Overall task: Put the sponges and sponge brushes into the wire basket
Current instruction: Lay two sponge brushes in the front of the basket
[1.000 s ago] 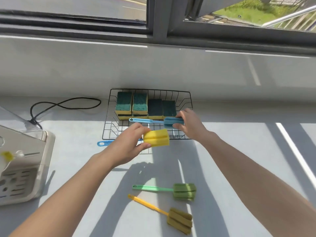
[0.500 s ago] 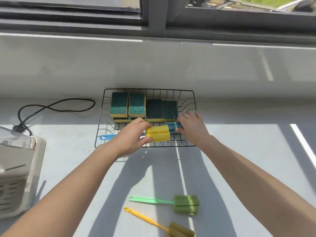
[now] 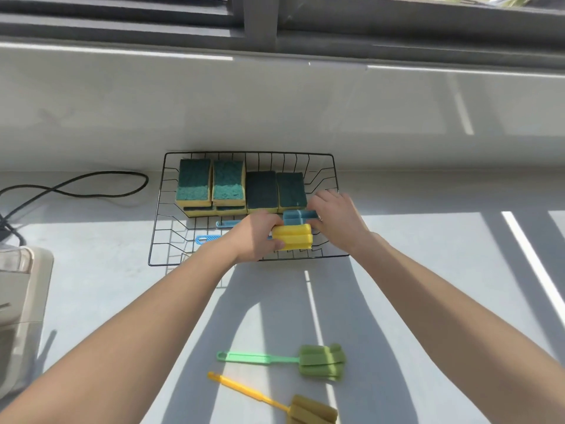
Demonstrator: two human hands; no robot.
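Note:
A black wire basket (image 3: 157,209) stands against the back wall and holds several green-and-yellow sponges (image 3: 227,186) in a row. My left hand (image 3: 255,238) grips the yellow head of a blue-handled sponge brush (image 3: 293,238) inside the basket, near its front rim. My right hand (image 3: 336,220) is on the blue head of a second sponge brush (image 3: 298,216), just behind the yellow one. On the counter near me lie a green sponge brush (image 3: 321,361) and a yellow-handled, olive-headed sponge brush (image 3: 312,411).
A black power cord (image 3: 91,191) loops on the counter left of the basket. A beige appliance (image 3: 18,316) stands at the left edge. The window sill and wall rise directly behind the basket.
My left hand has carried the yellow-headed brush forward over the front rim and down into the basket, beside the blue brush. My right hand has stayed on the blue brush head.

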